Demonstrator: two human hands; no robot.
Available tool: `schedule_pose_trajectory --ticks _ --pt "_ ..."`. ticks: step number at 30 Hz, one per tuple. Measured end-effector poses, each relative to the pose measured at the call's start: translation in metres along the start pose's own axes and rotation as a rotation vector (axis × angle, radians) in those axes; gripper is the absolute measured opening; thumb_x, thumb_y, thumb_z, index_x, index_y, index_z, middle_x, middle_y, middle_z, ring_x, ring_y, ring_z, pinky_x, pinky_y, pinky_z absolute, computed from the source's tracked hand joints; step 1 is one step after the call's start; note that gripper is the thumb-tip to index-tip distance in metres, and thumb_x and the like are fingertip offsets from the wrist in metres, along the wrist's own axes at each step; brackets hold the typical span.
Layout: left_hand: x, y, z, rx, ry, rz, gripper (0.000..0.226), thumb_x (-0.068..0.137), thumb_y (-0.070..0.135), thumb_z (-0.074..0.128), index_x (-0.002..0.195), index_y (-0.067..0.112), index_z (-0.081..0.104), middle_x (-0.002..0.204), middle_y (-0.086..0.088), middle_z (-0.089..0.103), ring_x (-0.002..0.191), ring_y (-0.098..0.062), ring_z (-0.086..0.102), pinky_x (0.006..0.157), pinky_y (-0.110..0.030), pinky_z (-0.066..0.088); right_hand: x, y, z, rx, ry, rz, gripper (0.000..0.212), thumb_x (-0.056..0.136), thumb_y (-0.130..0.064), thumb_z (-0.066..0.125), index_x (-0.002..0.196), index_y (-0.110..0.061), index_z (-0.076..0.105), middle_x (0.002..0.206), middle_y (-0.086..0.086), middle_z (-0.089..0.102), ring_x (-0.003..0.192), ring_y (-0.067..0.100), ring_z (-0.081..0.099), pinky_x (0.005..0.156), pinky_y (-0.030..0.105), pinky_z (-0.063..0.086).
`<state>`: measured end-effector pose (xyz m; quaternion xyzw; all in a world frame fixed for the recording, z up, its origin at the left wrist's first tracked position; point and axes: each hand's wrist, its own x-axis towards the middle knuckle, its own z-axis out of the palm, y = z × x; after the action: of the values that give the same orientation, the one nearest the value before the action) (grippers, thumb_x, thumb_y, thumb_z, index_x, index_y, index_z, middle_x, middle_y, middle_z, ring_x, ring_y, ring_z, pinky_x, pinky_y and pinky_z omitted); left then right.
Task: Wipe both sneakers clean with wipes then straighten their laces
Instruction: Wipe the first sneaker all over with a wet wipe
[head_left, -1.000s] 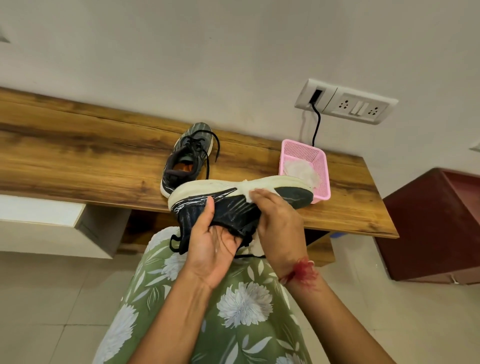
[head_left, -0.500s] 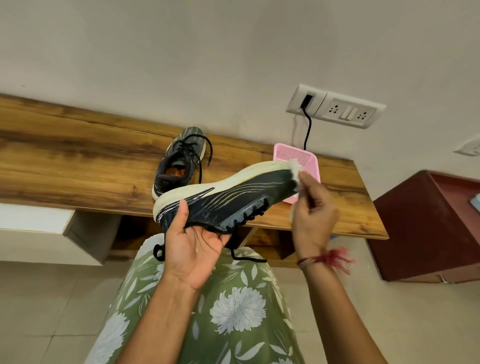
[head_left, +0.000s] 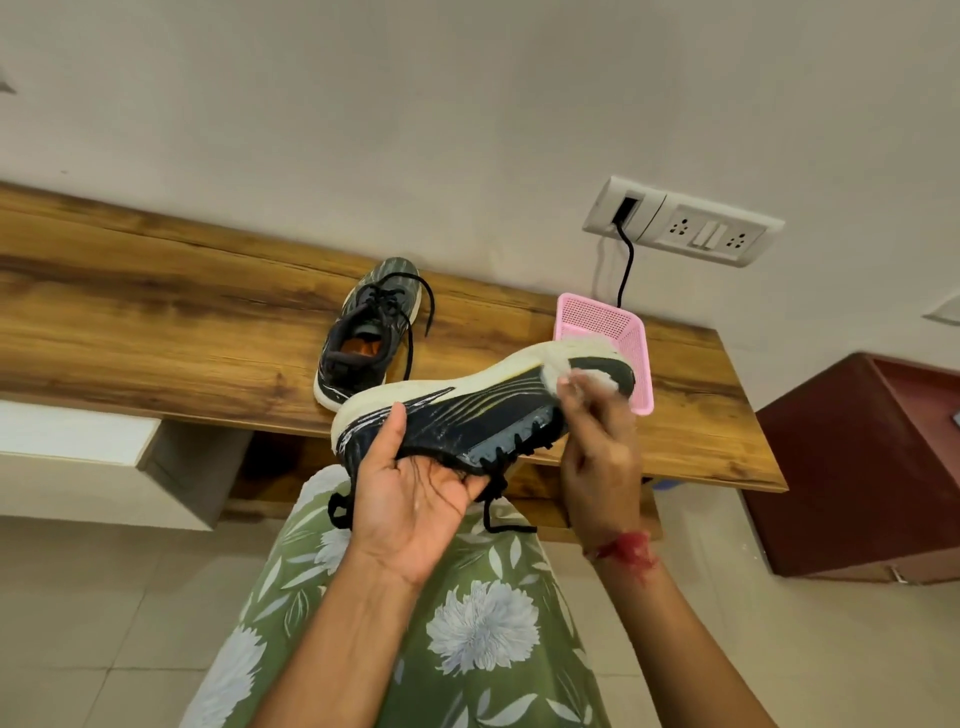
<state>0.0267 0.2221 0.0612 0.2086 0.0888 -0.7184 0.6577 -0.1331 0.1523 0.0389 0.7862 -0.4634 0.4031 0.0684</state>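
I hold a dark sneaker (head_left: 483, 410) with a white sole on its side above my lap, sole turned away from me, toe to the right. My left hand (head_left: 410, 493) grips it from below near the heel. My right hand (head_left: 597, 447) presses a white wipe (head_left: 592, 376) against the side of the toe. Black laces (head_left: 498, 499) dangle under the shoe. The second sneaker (head_left: 371, 332) stands upright on the wooden shelf (head_left: 156, 322), laces loose.
A pink plastic basket (head_left: 631, 343) sits on the shelf behind the held shoe's toe. A wall socket panel (head_left: 685, 223) with a black cable is above it. A dark red cabinet (head_left: 862, 467) stands at the right. Tiled floor lies below.
The right hand with the wipe slid from mid-sole to the toe tip, then back onto the toe's side. The shoe tilted so its dark side faces me more.
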Motion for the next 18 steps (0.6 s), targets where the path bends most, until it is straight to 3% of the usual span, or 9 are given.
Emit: schedule_pose_trajectory --ticks 3,7,9,12,14,18 --pt "0.000 0.002 -0.001 0.010 -0.002 0.003 0.047 0.097 0.040 0.041 0.118 0.002 0.059 0.110 -0.019 0.070 0.095 -0.031 0.070 0.067 -0.047 0.059 0.000 0.005 -0.005 0.009 -0.038 -0.141 0.033 0.097 -0.005 0.036 0.109 0.006 0.065 0.109 0.020 0.061 0.106 0.024 0.050 0.099 0.024 0.040" --pt "0.000 -0.003 -0.001 0.065 0.008 0.010 0.044 0.096 0.039 0.043 0.115 0.004 0.062 0.112 -0.017 0.069 0.099 -0.028 0.069 0.085 -0.045 0.055 0.009 0.027 -0.011 0.051 0.009 0.156 0.034 0.078 0.012 0.056 0.106 -0.002 0.068 0.111 0.017 0.063 0.106 0.023 0.055 0.088 0.039 0.051" --pt "0.000 -0.004 0.000 0.090 0.014 0.017 0.043 0.094 0.039 0.045 0.113 0.006 0.063 0.111 -0.015 0.070 0.099 -0.025 0.069 0.091 -0.041 0.052 0.013 0.017 -0.015 0.143 0.019 0.259 0.033 0.078 0.014 0.060 0.102 -0.006 0.071 0.111 0.011 0.062 0.107 0.016 0.055 0.087 0.032 0.051" --pt "0.001 -0.002 -0.001 0.106 0.007 0.026 0.043 0.092 0.040 0.046 0.113 0.006 0.064 0.112 -0.014 0.070 0.100 -0.025 0.069 0.099 -0.041 0.048 0.024 0.009 -0.022 0.250 0.098 0.407 0.027 0.082 0.008 0.060 0.101 -0.009 0.070 0.106 0.005 0.060 0.101 0.019 0.059 0.079 0.016 0.050" --pt "0.000 -0.003 -0.001 0.134 -0.004 0.029 0.045 0.089 0.040 0.048 0.113 0.006 0.064 0.111 -0.015 0.070 0.100 -0.025 0.069 0.100 -0.041 0.045 0.029 0.008 -0.022 0.240 0.111 0.485 0.025 0.082 0.005 0.060 0.097 -0.013 0.070 0.099 -0.001 0.061 0.094 0.017 0.060 0.073 0.015 0.047" --pt "-0.003 -0.004 0.001 0.244 -0.005 0.048 0.048 0.088 0.041 0.047 0.118 0.006 0.061 0.111 -0.013 0.070 0.100 -0.022 0.068 0.090 -0.034 0.054 0.024 -0.005 -0.014 0.136 -0.024 0.519 0.018 0.085 -0.006 0.061 0.096 -0.016 0.071 0.097 0.000 0.065 0.089 0.009 0.055 0.074 0.026 0.046"
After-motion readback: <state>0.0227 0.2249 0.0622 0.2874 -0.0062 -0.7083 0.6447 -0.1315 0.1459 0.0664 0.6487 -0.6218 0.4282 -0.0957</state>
